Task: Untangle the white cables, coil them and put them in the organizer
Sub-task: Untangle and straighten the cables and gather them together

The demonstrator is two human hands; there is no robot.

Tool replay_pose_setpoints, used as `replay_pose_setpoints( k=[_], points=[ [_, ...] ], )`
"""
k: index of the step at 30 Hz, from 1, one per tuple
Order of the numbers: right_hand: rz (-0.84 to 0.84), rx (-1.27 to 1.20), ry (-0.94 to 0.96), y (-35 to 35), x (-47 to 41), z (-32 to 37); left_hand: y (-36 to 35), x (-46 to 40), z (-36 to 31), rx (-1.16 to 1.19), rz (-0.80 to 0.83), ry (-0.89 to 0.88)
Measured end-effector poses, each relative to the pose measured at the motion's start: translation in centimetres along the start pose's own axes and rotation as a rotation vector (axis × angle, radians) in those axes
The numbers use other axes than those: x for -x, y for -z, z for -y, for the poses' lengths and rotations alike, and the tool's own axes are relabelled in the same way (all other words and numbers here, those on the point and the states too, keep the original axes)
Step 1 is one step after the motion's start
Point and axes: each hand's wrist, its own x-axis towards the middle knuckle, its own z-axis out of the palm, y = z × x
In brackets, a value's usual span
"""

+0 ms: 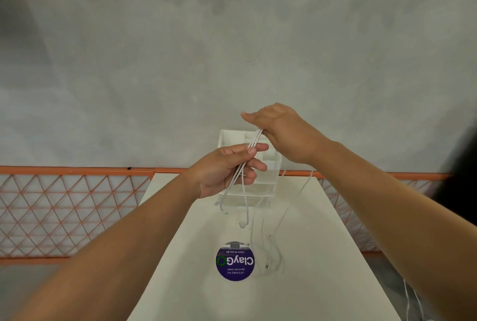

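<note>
A bundle of thin white cables (251, 149), earphone-style with small buds dangling at their ends, is held up in the air above the far end of a narrow white surface (322, 217). The strands run taut between the two hands. The left hand (227, 168) has its fingers curled round the middle of the bundle, thumb and forefinger pinching it. The right hand (278, 127), higher and farther, grips the upper end, thumb stretched out. More white cable (273, 256) lies in loose tangles on the surface nearer the person, right of a round purple sticker (235, 261). A white organizer (229, 137) with compartments stands at the far edge, behind the hands. This looks like the coiling step; next would be winding the strands into loops, keeping them tight
</note>
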Motion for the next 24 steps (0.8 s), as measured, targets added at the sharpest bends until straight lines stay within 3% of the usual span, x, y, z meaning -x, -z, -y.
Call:
replay_pose_setpoints(
  k=[6,10,18,24],
  points=[
    [0.013,-0.182,-0.132,-0.5,0.0,-0.3,0.4,0.4,0.2,-0.157,-0.075,0.013],
    [0.016,-0.257,-0.22,-1.1,0.2,-0.9,1.0,0.8,1.6,-0.128,-0.01,0.062],
    [0.026,-0.214,-0.228,-1.2,0.5,-0.9,1.5,1.2,2.7,-0.093,0.086,0.103],
    [0.013,-0.128,-0.173,-1.5,0.1,-0.6,1.3,1.1,2.8,-0.15,0.036,0.095]
  ],
)
